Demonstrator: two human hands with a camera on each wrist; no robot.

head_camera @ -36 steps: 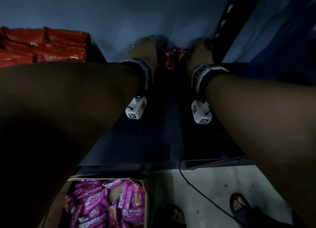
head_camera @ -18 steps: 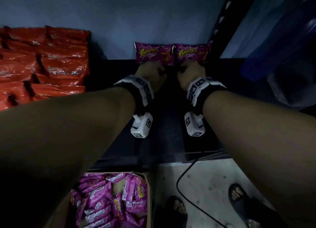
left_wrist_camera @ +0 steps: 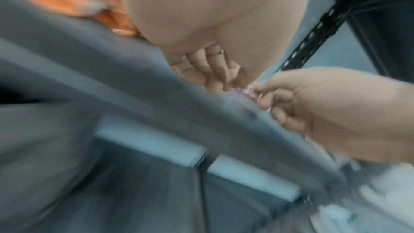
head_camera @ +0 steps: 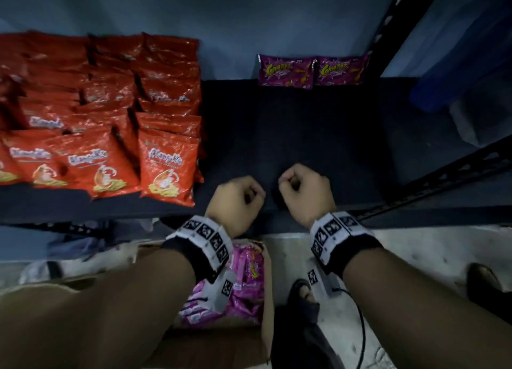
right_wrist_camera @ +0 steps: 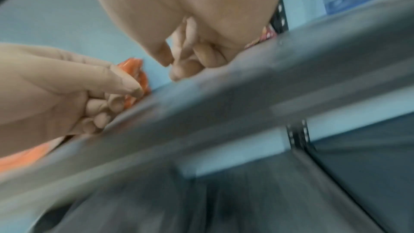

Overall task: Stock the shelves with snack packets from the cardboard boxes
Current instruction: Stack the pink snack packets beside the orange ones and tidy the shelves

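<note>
Two purple snack packets (head_camera: 286,70) (head_camera: 342,70) stand side by side against the wall at the back of the dark shelf (head_camera: 304,130). My left hand (head_camera: 249,197) and right hand (head_camera: 291,184) hover over the shelf's front edge, far from those packets. Both are curled into fists and hold nothing. The wrist views show the same: left hand (left_wrist_camera: 201,66) and right hand (right_wrist_camera: 190,59) with fingers folded in, just above the shelf's edge (left_wrist_camera: 156,105). Below my left wrist an open cardboard box (head_camera: 266,313) holds several pink packets (head_camera: 246,285).
Rows of red snack packets (head_camera: 110,119) fill the shelf's left half. A black slotted upright (head_camera: 393,22) and a brace (head_camera: 443,174) bound the right side, with a blue plastic container (head_camera: 457,64) beyond. A black cable (head_camera: 360,327) and my sandalled feet (head_camera: 304,296) are on the floor.
Both hands let go of the two purple packets at the back of the shelf and drew back to its front edge. The packets stay standing against the wall.
</note>
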